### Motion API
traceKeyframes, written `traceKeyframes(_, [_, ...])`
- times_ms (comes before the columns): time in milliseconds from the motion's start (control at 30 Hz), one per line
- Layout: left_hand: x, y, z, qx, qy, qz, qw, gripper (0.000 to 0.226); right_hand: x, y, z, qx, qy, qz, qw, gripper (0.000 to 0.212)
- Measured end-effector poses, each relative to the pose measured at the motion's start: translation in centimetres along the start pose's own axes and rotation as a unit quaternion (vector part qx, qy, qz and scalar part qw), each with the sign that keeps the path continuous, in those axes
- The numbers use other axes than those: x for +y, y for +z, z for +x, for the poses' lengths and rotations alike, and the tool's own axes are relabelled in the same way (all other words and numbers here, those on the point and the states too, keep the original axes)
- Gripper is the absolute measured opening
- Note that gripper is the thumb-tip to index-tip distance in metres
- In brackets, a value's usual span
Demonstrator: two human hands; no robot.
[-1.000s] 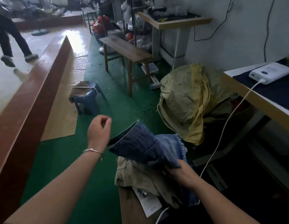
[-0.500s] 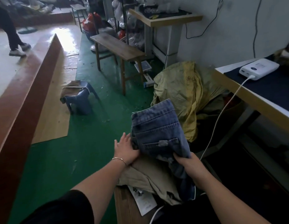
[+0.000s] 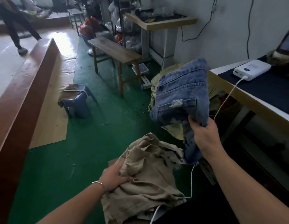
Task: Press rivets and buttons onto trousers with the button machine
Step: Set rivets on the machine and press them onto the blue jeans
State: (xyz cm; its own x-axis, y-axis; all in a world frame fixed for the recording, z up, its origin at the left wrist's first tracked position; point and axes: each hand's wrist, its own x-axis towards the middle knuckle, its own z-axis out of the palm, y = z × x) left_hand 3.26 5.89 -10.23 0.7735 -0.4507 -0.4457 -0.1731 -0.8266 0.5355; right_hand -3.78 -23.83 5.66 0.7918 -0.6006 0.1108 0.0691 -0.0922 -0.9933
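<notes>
My right hand (image 3: 204, 135) grips a folded pair of blue denim trousers (image 3: 182, 92) by its lower edge and holds it up in the air at the right. A frayed tear shows on the denim near a pocket. Below, my left hand (image 3: 114, 176) grips the left side of a crumpled beige garment (image 3: 147, 172) that lies on a low wooden surface in front of me. No button machine is in view.
A table with a dark mat (image 3: 260, 88) stands at right, bearing a white power bank (image 3: 252, 69) whose white cable (image 3: 224, 101) hangs down past the garments. A yellow-green sack (image 3: 156, 81), wooden bench (image 3: 114, 50), blue stool (image 3: 77, 101) and a walking person (image 3: 16, 25) lie beyond on the green floor.
My right hand has lifted the denim trousers up and to the right, off the beige garment. My left hand left the denim and took hold of the beige garment.
</notes>
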Motion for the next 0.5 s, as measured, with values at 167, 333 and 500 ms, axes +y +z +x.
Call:
traceKeyframes(167, [-2.1,-2.5,-1.2,-0.1,-0.01,-0.021,0.995,0.054,0.7,-0.9,-0.9,-0.008,0.002,0.012,1.0,0.016])
traceKeyframes(333, [-1.2,-3.6,-0.6,-0.07,-0.016,-0.043,0.996,0.039,1.3,-0.9,-1.5,-0.002,0.027,0.018,0.999,0.012])
traceKeyframes(500, [1.8,-7.5,0.3,-0.128,-0.011,-0.082,0.988,0.059,0.5,-1.9,-1.1,0.005,0.008,0.009,1.0,0.02])
